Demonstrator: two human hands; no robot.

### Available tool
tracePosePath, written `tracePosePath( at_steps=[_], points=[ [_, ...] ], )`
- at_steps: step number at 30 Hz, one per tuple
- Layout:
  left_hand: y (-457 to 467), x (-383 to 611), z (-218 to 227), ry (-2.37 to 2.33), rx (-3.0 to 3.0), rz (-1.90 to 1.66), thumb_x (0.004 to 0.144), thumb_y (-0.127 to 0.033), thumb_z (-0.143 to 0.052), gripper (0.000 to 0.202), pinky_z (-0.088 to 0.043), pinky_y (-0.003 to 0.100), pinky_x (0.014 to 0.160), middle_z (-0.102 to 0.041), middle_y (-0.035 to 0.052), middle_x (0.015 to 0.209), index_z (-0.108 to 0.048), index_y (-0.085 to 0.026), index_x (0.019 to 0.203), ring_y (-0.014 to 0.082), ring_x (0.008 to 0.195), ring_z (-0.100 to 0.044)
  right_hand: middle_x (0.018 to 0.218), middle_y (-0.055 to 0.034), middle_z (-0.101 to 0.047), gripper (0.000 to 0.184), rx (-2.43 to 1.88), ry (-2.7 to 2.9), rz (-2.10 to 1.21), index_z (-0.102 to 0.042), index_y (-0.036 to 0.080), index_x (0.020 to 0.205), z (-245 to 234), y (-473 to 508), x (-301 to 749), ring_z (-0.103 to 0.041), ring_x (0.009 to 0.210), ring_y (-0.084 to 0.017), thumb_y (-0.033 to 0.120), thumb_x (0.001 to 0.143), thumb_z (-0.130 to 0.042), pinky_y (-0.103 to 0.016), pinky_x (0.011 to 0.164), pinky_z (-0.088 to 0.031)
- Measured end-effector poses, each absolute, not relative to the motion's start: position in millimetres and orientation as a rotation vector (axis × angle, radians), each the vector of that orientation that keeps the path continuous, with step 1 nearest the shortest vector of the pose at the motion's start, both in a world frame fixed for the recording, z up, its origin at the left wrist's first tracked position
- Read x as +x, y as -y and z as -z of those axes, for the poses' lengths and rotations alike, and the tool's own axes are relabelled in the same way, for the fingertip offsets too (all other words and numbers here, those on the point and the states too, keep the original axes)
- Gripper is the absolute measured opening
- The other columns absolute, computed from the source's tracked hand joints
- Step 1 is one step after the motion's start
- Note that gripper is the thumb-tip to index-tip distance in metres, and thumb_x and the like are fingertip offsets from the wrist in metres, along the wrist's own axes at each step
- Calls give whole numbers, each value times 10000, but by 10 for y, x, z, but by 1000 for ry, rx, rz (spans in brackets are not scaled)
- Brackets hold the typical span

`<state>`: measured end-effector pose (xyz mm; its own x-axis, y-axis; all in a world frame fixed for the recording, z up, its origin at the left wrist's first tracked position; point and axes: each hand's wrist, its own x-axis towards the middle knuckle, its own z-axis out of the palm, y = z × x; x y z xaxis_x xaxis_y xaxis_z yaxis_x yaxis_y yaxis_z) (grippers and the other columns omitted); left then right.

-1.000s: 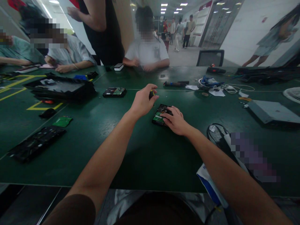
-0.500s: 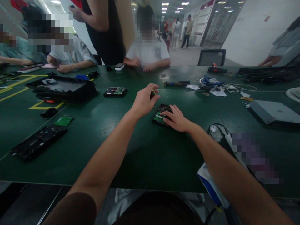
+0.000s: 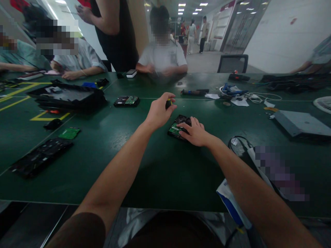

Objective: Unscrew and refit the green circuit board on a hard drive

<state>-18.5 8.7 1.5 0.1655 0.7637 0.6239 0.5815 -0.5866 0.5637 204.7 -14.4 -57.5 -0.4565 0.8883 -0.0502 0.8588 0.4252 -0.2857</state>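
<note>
A hard drive (image 3: 176, 128) with a green circuit board lies on the green table in front of me. My right hand (image 3: 196, 132) grips it from the right, its fingers across the top and partly hiding it. Just beyond and left of the drive, my left hand (image 3: 162, 108) is raised with curled fingers. Between those fingers shows a black-and-yellow tool handle (image 3: 169, 103), like a screwdriver's; its lower end is too small to make out. Another hard drive (image 3: 126, 101) lies farther off to the left.
Left are a black tray (image 3: 72, 98), a green circuit board (image 3: 69, 133) and a black casing (image 3: 41, 156). Right lie a grey metal box (image 3: 303, 122), a cable (image 3: 241, 137) and tangled white wires (image 3: 256, 97). A person (image 3: 161, 58) sits across the table.
Both my hands and the hard drive hold nearly the same places. The view has shifted slightly, and the hands of the person opposite have moved.
</note>
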Motion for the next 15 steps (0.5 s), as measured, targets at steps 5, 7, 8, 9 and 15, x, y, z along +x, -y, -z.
tracePosePath(
  at_steps=[5, 7, 8, 9, 15],
  points=[
    [-102, -148, 15, -1192, 2130, -1386, 910, -167, -713, 282, -552, 348, 886, -782, 62, 1103, -661, -210, 1185, 198, 973, -719, 1745, -114, -214, 631, -1745, 2508, -288, -427, 427, 1576, 560, 298, 1996, -197, 1565, -521, 699, 1016, -328, -711, 1178, -235],
    [-110, -140, 21, -1127, 2092, -1356, 919, -188, -707, 256, -560, 344, 862, -783, 61, 1080, -674, -208, 1172, 194, 943, -723, 1740, -109, -231, 640, -1752, 2507, -248, -427, 422, 1579, 571, 330, 2002, -229, 1552, -514, 704, 1015, -319, -704, 1175, -242],
    [-114, -138, 23, -1094, 2073, -1341, 924, -196, -702, 254, -563, 342, 853, -782, 61, 1069, -675, -207, 1176, 191, 925, -725, 1741, -106, -231, 637, -1736, 2509, -235, -432, 418, 1577, 581, 335, 2010, -228, 1554, -510, 699, 1017, -320, -703, 1181, -234],
    [-116, -137, 25, -1063, 2053, -1328, 929, -203, -697, 258, -566, 341, 845, -781, 62, 1063, -673, -206, 1186, 189, 912, -727, 1743, -104, -224, 630, -1708, 2511, -224, -442, 413, 1572, 593, 331, 2021, -212, 1561, -507, 692, 1019, -327, -702, 1191, -217],
    [-126, -140, 33, -981, 1991, -1323, 923, -199, -699, 279, -574, 339, 848, -775, 68, 1061, -675, -204, 1201, 186, 922, -735, 1767, -73, -135, 558, -1488, 2532, -232, -531, 391, 1501, 673, 224, 2090, -118, 1604, -473, 648, 1019, -419, -676, 1244, -146]
  ],
)
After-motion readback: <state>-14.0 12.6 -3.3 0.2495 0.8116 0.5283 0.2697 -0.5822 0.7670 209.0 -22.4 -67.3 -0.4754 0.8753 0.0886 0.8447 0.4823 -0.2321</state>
